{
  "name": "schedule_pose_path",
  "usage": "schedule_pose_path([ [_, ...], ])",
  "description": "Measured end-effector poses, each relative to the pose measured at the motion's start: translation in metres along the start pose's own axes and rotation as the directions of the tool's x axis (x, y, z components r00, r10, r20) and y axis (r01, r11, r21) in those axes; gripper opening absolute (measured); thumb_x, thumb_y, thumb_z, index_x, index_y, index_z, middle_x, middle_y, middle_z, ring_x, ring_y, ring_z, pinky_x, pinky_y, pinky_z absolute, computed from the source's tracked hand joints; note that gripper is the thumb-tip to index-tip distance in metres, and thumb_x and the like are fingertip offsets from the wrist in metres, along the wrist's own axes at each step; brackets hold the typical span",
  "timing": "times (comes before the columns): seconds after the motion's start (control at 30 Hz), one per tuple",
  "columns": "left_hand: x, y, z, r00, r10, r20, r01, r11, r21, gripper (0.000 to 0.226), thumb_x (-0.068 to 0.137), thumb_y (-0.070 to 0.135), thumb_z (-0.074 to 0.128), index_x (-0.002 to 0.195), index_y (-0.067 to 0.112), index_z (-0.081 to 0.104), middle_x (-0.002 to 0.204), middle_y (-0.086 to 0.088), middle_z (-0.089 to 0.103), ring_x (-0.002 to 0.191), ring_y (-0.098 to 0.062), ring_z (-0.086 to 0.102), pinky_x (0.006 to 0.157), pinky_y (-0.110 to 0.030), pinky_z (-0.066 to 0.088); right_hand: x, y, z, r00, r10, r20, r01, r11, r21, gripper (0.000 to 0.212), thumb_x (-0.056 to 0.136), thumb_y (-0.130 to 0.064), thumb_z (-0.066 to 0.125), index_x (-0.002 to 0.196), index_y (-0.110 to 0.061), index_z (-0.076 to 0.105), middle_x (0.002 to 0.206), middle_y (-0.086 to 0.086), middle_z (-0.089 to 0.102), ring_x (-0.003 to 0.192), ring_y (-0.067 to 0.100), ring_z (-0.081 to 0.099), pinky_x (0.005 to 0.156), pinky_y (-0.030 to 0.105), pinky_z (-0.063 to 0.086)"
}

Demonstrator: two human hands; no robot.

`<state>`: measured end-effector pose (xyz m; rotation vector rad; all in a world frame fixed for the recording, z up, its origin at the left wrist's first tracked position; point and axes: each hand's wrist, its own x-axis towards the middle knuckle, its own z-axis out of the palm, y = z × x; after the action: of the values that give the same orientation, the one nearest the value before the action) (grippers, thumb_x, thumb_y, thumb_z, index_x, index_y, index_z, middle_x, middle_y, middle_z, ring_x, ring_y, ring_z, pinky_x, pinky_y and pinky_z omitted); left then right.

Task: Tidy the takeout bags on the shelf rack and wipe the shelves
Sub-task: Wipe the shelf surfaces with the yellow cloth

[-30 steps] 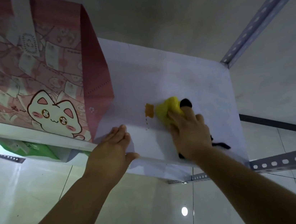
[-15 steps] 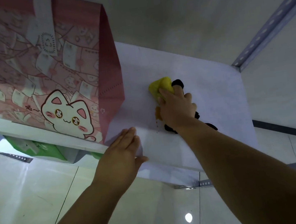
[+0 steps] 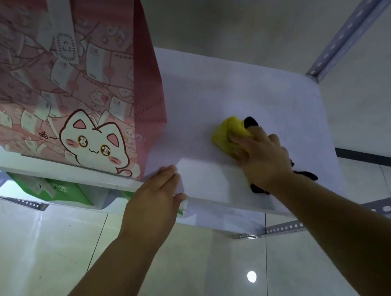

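A white shelf board (image 3: 243, 86) fills the middle of the view. A pink takeout bag (image 3: 77, 88) with a white cartoon cat stands upright on its left part. My right hand (image 3: 261, 157) presses a yellow and black cloth (image 3: 228, 132) flat on the board, fingers over the cloth, to the right of the bag. My left hand (image 3: 154, 200) rests on the board's front edge just below the bag's right corner, fingers straight on top and thumb under the lip. No stain shows on the board.
A green bag (image 3: 53, 191) sits on the lower shelf under the pink bag. Perforated metal rack posts run at the upper right (image 3: 356, 19) and lower right (image 3: 384, 208). A grey wall is behind, a tiled floor below.
My right hand slid the cloth back toward me and to the right across the board. The orange stain seen earlier no longer shows. My left hand stays on the front edge.
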<state>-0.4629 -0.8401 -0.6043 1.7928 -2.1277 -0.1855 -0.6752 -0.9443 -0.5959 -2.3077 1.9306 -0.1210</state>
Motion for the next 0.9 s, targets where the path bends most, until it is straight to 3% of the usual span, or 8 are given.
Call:
schedule_pose_path([
  [0.13, -0.002, 0.000, 0.002, 1.000, -0.008, -0.007, 0.008, 1.000, 0.001, 0.045, 0.055, 0.015, 0.089, 0.094, 0.000, 0.073, 0.102, -0.012, 0.072, 0.093, -0.023, 0.070, 0.071, -0.033, 0.056, 0.019, -0.028, 0.003, 0.992, 0.125, -0.001, -0.125, 0.992, 0.037, 0.040, 0.094, -0.031, 0.043, 0.131, -0.044, 0.040, 0.138, 0.000, 0.033, 0.103, 0.033, 0.038, 0.078, 0.038, 0.029],
  [0.27, -0.005, -0.001, 0.005, 0.999, -0.041, -0.011, 0.040, 0.998, -0.044, 0.044, 0.059, 0.010, 0.087, 0.099, -0.001, 0.071, 0.107, -0.013, 0.070, 0.097, -0.027, 0.068, 0.075, -0.039, 0.055, -0.045, -0.035, 0.007, 0.964, -0.262, -0.038, 0.264, 0.963, 0.046, 0.038, 0.086, -0.023, 0.056, 0.122, -0.034, 0.058, 0.134, 0.007, 0.048, 0.091, 0.038, 0.049, 0.071, 0.041, 0.042],
  [0.33, -0.005, 0.000, 0.004, 0.999, -0.036, 0.000, 0.036, 0.998, -0.052, 0.044, 0.061, 0.009, 0.086, 0.100, -0.001, 0.071, 0.108, -0.014, 0.070, 0.098, -0.029, 0.068, 0.077, -0.042, 0.055, -0.069, -0.015, 0.002, 0.951, -0.309, -0.032, 0.311, 0.947, 0.084, 0.035, 0.081, -0.022, 0.059, 0.115, -0.029, 0.065, 0.125, 0.010, 0.057, 0.085, 0.040, 0.054, 0.066, 0.045, 0.048],
  [0.47, -0.004, 0.001, 0.000, 1.000, -0.003, 0.011, 0.003, 1.000, -0.024, 0.043, 0.060, 0.010, 0.086, 0.099, -0.003, 0.070, 0.106, -0.015, 0.070, 0.097, -0.028, 0.068, 0.075, -0.043, 0.055, -0.059, 0.044, -0.008, 0.996, 0.080, -0.036, -0.078, 0.996, 0.045, 0.038, 0.092, -0.028, 0.052, 0.128, -0.039, 0.052, 0.134, 0.006, 0.044, 0.099, 0.036, 0.044, 0.079, 0.044, 0.044],
  [0.6, -0.004, 0.005, 0.000, 0.999, 0.009, 0.038, -0.009, 1.000, 0.002, 0.044, 0.060, 0.006, 0.085, 0.098, -0.007, 0.069, 0.104, -0.019, 0.070, 0.099, -0.031, 0.067, 0.076, -0.045, 0.055, -0.047, 0.042, -0.009, 0.919, 0.393, -0.033, -0.389, 0.917, 0.082, 0.039, 0.093, -0.028, 0.047, 0.130, -0.042, 0.046, 0.138, 0.001, 0.034, 0.101, 0.035, 0.040, 0.080, 0.041, 0.036],
  [0.77, -0.007, 0.004, 0.004, 0.995, 0.033, 0.099, -0.035, 0.999, 0.023, 0.048, 0.065, -0.001, 0.080, 0.107, -0.014, 0.062, 0.114, -0.028, 0.063, 0.106, -0.040, 0.062, 0.089, -0.050, 0.048, -0.091, -0.018, 0.007, 0.966, 0.232, -0.111, -0.221, 0.970, 0.106, 0.043, 0.087, -0.020, 0.056, 0.127, -0.036, 0.054, 0.138, 0.005, 0.041, 0.093, 0.036, 0.044, 0.072, 0.041, 0.042],
  [0.83, -0.012, 0.002, 0.006, 0.991, 0.021, 0.136, -0.023, 1.000, 0.014, 0.049, 0.075, 0.001, 0.072, 0.119, -0.012, 0.055, 0.128, -0.027, 0.054, 0.121, -0.040, 0.051, 0.105, -0.042, 0.032, -0.111, -0.030, 0.008, 0.984, 0.164, -0.075, -0.151, 0.978, 0.146, 0.041, 0.087, -0.022, 0.059, 0.126, -0.035, 0.056, 0.136, 0.005, 0.044, 0.093, 0.035, 0.045, 0.074, 0.042, 0.045],
  [0.9, -0.020, 0.001, 0.006, 0.989, 0.029, 0.143, -0.031, 1.000, 0.008, 0.048, 0.080, 0.004, 0.067, 0.124, -0.009, 0.052, 0.136, -0.025, 0.048, 0.129, -0.040, 0.042, 0.109, -0.039, 0.021, -0.130, -0.034, 0.007, 0.991, 0.128, -0.035, -0.118, 0.971, 0.206, 0.040, 0.088, -0.021, 0.059, 0.126, -0.034, 0.057, 0.133, 0.006, 0.047, 0.092, 0.035, 0.045, 0.075, 0.044, 0.046],
])
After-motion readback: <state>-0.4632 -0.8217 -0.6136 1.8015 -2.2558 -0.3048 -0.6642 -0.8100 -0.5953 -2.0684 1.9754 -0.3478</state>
